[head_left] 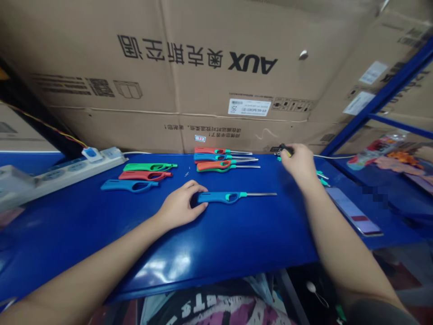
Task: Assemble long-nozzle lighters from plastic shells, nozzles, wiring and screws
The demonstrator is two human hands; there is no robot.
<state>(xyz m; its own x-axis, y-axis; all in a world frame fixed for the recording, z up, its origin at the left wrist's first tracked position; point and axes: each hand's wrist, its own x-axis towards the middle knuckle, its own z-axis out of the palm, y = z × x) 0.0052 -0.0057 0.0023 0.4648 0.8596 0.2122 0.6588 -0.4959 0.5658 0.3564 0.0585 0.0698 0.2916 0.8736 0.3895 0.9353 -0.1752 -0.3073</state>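
Left hand (182, 205): fingers closed around the handle end of a blue lighter (216, 197)
Blue lighter: mid-tabletop (237, 239), metal tube towards the right edge
Right hand (299, 162): at the back edge, fingers curled against a small dark object (287, 149); cannot tell whether they grip it
Tubed lighters (214, 166): grouped near the back edge
Tubeless handles (145, 176): green, red, blue, towards the back left corner
Phone (353, 211): near the right edge
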